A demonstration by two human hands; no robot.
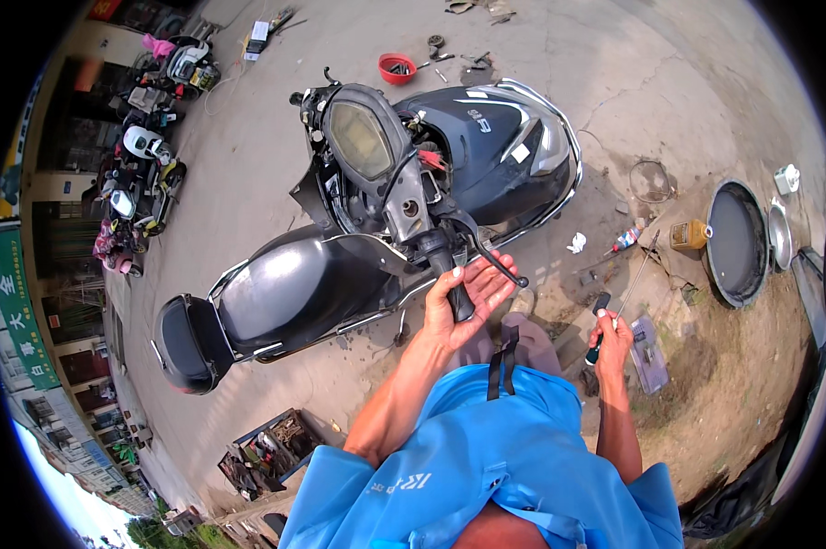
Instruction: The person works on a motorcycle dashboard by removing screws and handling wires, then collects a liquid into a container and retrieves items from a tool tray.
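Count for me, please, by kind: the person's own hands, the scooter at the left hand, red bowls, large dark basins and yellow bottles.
Hands: 2 (left hand, right hand)
Scooter: 1
Red bowl: 1
Large dark basin: 1
Yellow bottle: 1
Total: 6

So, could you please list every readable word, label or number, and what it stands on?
I won't copy wording, but lettering shows on:
Green shop sign: large white characters.
Blue shirt: white letters.
Scooter's dark front panel: pale lettering.
Yellow bottle: any print too small to read.
Distant blue sign: too blurred to read.
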